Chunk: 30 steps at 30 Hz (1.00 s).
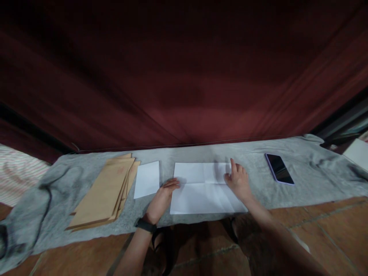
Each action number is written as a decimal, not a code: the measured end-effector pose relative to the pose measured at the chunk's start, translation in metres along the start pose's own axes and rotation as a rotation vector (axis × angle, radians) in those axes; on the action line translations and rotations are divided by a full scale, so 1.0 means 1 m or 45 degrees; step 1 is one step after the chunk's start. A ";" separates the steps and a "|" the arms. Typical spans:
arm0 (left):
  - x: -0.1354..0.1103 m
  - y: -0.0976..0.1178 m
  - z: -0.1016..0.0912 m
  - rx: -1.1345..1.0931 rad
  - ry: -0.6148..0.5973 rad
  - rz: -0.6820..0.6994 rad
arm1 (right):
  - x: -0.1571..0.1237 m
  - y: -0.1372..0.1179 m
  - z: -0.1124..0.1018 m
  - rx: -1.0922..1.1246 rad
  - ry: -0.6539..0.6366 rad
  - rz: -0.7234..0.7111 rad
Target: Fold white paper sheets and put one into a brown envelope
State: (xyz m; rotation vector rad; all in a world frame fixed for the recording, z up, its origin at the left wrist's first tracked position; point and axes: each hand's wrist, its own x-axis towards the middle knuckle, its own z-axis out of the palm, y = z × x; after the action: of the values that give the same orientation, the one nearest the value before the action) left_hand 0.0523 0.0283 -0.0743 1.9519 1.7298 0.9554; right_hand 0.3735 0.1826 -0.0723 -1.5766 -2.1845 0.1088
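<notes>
A white sheet of paper [207, 199] lies unfolded on the grey cloth in front of me, with a crosswise and a lengthwise crease. My left hand [161, 196], with a dark band on the wrist, rests its outstretched fingertips on the sheet's left edge. At the right edge, my right hand [239, 183] touches the paper with thumb and index finger apart; its other fingers are partly bent. Left of the sheet is a smaller white piece of paper [147, 179], perhaps folded. Beyond it sits a stack of brown envelopes [103, 191].
A phone [279, 168] with a purple edge lies to the right on the grey cloth [322, 180]. Behind the cloth rises a dark red panel [195, 96]. Tiled floor [324, 230] runs along the near side. A striped fabric [17, 172] shows at far left.
</notes>
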 end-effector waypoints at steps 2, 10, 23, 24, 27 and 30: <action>-0.001 -0.002 0.000 -0.005 -0.017 -0.025 | -0.003 -0.010 0.002 0.088 0.070 -0.188; 0.000 0.013 0.000 0.105 -0.053 -0.086 | -0.037 -0.059 0.027 0.105 -0.260 -0.804; -0.004 0.018 -0.014 0.848 0.387 -1.026 | -0.045 -0.059 0.036 0.029 -0.277 -0.858; -0.001 0.019 -0.014 0.875 0.374 -1.056 | -0.045 -0.058 0.037 0.028 -0.276 -0.855; 0.004 0.020 -0.014 0.908 0.352 -1.100 | -0.045 -0.058 0.038 0.034 -0.264 -0.851; 0.002 0.019 -0.019 0.898 0.344 -1.076 | -0.045 -0.059 0.038 0.055 -0.242 -0.855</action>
State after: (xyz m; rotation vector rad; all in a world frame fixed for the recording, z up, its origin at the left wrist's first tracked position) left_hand 0.0530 0.0239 -0.0474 1.1312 2.9607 0.3083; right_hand 0.3183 0.1279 -0.1015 -0.7651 -2.7149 0.0978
